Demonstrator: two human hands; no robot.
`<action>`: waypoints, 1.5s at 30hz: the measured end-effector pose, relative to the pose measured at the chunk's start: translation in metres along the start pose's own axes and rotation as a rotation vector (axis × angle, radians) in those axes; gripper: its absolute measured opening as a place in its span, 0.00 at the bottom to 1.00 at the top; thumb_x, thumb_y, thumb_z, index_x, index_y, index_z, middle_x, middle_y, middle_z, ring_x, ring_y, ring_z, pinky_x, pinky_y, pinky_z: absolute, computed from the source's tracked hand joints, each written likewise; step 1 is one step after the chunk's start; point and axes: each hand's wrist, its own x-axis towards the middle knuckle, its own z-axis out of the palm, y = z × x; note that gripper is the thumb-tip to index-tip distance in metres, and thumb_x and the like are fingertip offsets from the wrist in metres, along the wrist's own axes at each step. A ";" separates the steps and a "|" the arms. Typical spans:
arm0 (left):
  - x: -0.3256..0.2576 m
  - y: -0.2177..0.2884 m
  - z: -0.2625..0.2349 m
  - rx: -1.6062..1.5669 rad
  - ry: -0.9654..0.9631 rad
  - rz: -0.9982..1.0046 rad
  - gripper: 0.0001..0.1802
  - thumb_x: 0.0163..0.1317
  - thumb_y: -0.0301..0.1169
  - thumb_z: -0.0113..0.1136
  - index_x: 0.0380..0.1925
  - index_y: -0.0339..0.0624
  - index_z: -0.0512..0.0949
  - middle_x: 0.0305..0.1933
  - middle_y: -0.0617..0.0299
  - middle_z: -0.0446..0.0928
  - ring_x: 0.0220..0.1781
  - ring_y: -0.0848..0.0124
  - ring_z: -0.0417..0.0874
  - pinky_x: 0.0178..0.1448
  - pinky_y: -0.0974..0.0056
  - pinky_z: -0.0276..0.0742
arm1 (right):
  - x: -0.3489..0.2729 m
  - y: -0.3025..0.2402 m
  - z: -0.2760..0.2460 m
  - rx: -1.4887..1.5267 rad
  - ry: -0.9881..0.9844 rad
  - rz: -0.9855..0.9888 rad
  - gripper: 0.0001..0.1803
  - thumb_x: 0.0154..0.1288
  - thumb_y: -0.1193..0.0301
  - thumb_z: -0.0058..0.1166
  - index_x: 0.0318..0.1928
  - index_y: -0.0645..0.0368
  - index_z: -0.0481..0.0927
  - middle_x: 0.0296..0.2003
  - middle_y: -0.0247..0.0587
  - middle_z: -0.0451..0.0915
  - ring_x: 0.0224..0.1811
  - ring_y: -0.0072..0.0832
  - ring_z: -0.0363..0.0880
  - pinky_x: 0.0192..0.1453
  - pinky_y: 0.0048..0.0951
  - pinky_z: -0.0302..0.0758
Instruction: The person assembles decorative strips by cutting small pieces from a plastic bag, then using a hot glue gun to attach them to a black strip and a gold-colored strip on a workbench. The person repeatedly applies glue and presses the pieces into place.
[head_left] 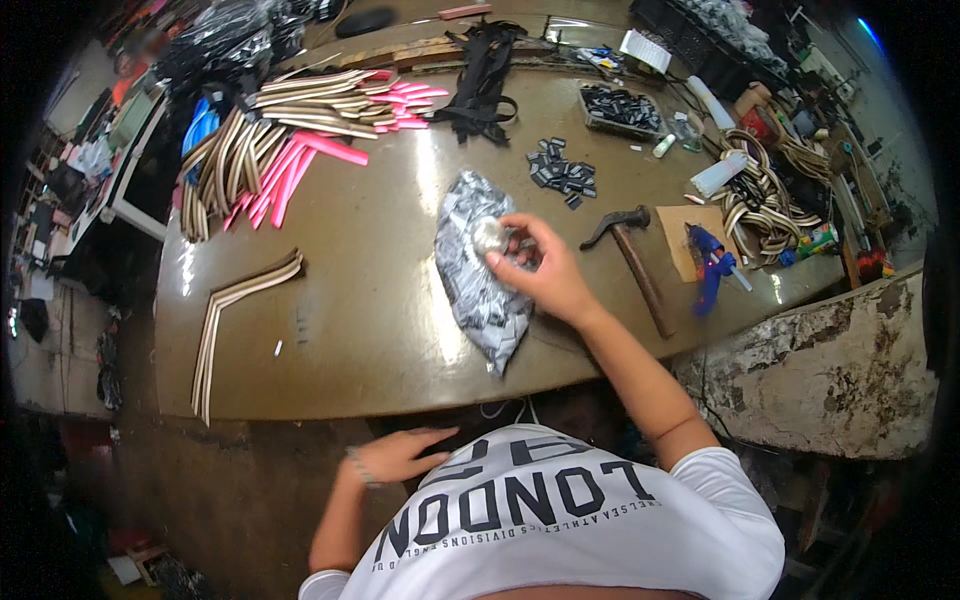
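My right hand [540, 265] is closed around a shiny, round, whitish thing [489, 236], its exact kind unclear. Beneath that hand lies a crumpled clear plastic bag [465, 285] of grey and black pieces, near the middle of the table. Just right of the hand rests a hammer [642, 275] with a dark metal head and a wooden handle. Off the table's front edge, close to my shirt, my left hand [398, 457] has its fingers stretched out and holds nothing. Behind the bag sits a loose pile of small black pieces [562, 173].
Striped tan strips with pink ends [300, 150] heap at the back left, beside black straps [485, 85]. Bent strips [240, 300] lie front left. A clear box of black pieces [622, 110] stands back right. A blue tool [712, 262] rests on brown card near coiled strips [765, 205].
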 end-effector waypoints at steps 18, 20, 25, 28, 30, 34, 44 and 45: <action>0.129 0.070 -0.142 -0.453 0.967 0.402 0.16 0.57 0.28 0.67 0.45 0.35 0.79 0.35 0.62 0.78 0.35 0.76 0.79 0.41 0.72 0.75 | 0.053 0.015 0.001 -0.211 0.032 -0.249 0.10 0.59 0.76 0.54 0.41 0.59 0.72 0.31 0.30 0.76 0.28 0.16 0.68 0.29 0.22 0.68; 0.134 0.075 -0.132 -0.227 0.910 0.572 0.14 0.56 0.25 0.66 0.43 0.38 0.79 0.32 0.65 0.77 0.33 0.79 0.77 0.39 0.73 0.75 | 0.054 0.014 0.001 -0.204 0.091 -0.157 0.09 0.58 0.76 0.56 0.40 0.60 0.73 0.31 0.32 0.77 0.28 0.18 0.70 0.30 0.23 0.70; 0.128 0.066 -0.142 -0.483 1.090 0.457 0.23 0.54 0.25 0.69 0.51 0.39 0.76 0.41 0.63 0.75 0.35 0.79 0.76 0.38 0.75 0.74 | 0.048 0.000 -0.005 0.038 -0.087 -0.071 0.16 0.58 0.74 0.61 0.48 0.59 0.76 0.40 0.33 0.77 0.36 0.18 0.72 0.36 0.17 0.73; 0.119 0.063 -0.150 -0.371 0.953 0.449 0.31 0.54 0.24 0.68 0.59 0.40 0.70 0.46 0.62 0.73 0.39 0.80 0.75 0.39 0.75 0.74 | 0.042 -0.007 -0.012 0.289 -0.310 -0.076 0.24 0.59 0.74 0.61 0.57 0.57 0.74 0.47 0.34 0.74 0.42 0.16 0.69 0.38 0.14 0.73; 0.121 0.067 -0.147 -0.352 1.026 0.448 0.33 0.51 0.28 0.72 0.59 0.41 0.72 0.42 0.63 0.75 0.34 0.81 0.74 0.36 0.76 0.72 | 0.042 -0.008 -0.018 0.307 -0.368 -0.024 0.30 0.57 0.77 0.58 0.63 0.58 0.70 0.56 0.35 0.70 0.45 0.18 0.68 0.47 0.18 0.73; 0.120 0.070 -0.144 -0.399 1.023 0.346 0.33 0.53 0.27 0.70 0.61 0.43 0.71 0.43 0.63 0.76 0.34 0.82 0.74 0.36 0.76 0.71 | 0.043 -0.005 -0.026 0.335 -0.421 -0.095 0.29 0.59 0.82 0.50 0.63 0.62 0.68 0.62 0.38 0.67 0.52 0.22 0.70 0.56 0.25 0.71; 0.079 0.077 -0.166 -1.380 0.269 1.324 0.18 0.64 0.44 0.52 0.35 0.41 0.81 0.28 0.61 0.80 0.28 0.70 0.76 0.29 0.69 0.69 | 0.036 -0.001 -0.002 -0.372 -0.311 -0.519 0.21 0.59 0.78 0.53 0.54 0.60 0.75 0.53 0.47 0.72 0.57 0.42 0.69 0.62 0.38 0.65; 0.067 0.079 -0.175 -1.212 0.070 1.295 0.22 0.64 0.48 0.51 0.35 0.40 0.81 0.25 0.61 0.79 0.24 0.70 0.75 0.27 0.69 0.68 | 0.035 0.000 0.000 -0.366 -0.302 -0.514 0.18 0.58 0.78 0.54 0.51 0.61 0.76 0.50 0.47 0.73 0.54 0.43 0.70 0.61 0.38 0.66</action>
